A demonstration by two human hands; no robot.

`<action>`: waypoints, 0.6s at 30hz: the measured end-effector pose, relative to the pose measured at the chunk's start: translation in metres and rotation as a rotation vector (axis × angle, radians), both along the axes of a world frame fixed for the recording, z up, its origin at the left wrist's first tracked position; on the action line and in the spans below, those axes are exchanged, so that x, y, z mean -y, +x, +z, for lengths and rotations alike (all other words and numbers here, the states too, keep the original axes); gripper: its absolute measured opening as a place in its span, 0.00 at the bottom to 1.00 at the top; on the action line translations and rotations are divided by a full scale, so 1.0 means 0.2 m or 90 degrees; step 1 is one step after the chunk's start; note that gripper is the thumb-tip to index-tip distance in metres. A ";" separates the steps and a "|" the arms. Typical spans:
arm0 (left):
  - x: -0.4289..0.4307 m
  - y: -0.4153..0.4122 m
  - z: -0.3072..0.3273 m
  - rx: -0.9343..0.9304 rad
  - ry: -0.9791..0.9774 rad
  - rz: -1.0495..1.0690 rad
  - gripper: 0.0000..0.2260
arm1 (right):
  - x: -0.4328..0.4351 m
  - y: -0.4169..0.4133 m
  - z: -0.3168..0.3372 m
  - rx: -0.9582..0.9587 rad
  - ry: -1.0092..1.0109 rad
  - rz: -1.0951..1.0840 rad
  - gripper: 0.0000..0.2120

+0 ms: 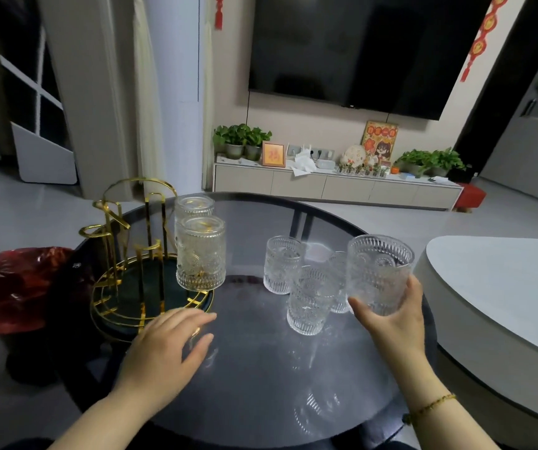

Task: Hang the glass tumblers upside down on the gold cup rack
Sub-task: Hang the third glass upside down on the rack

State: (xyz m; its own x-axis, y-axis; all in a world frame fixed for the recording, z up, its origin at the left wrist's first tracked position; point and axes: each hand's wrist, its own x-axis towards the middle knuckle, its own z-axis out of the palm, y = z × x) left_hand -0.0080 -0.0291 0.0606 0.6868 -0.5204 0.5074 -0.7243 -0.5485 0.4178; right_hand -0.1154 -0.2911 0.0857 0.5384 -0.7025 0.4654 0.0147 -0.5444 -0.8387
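Left hand point(170, 345) flat, fingers spread; right hand point(394, 316) curled, gripping.

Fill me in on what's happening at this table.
A person is hanging glass tumblers upside down on a gold rack at the left of a round glass table. Two tumblers already hang on it. The right hand holds another tumbler upright above the table, while the left hand rests empty near the rack's base. Three more tumblers stand upright on the table, waiting.
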 end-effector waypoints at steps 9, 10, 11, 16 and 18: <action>-0.24 0.27 0.42 0.164 -0.149 0.117 0.19 | -0.21 0.36 0.46 -0.043 0.002 0.194 0.31; -0.26 0.32 0.44 0.149 -0.137 0.143 0.19 | -0.24 0.42 0.50 -0.055 -0.006 0.194 0.32; -0.28 0.38 0.45 0.130 -0.124 0.163 0.19 | -0.26 0.47 0.53 -0.065 -0.011 0.188 0.33; -0.32 0.62 0.41 0.006 -0.039 0.193 0.28 | -0.37 0.76 0.70 -0.126 -0.051 0.218 0.34; -0.31 0.67 0.38 -0.046 -0.002 0.184 0.31 | -0.42 0.84 0.76 -0.163 -0.093 0.240 0.34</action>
State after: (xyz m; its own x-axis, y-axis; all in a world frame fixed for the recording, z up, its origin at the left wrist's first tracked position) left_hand 0.1260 0.0336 0.1360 0.8409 -0.2966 0.4527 -0.5063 -0.7265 0.4646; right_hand 0.0534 -0.2080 0.2370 0.8531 -0.3737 0.3642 0.0366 -0.6535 -0.7561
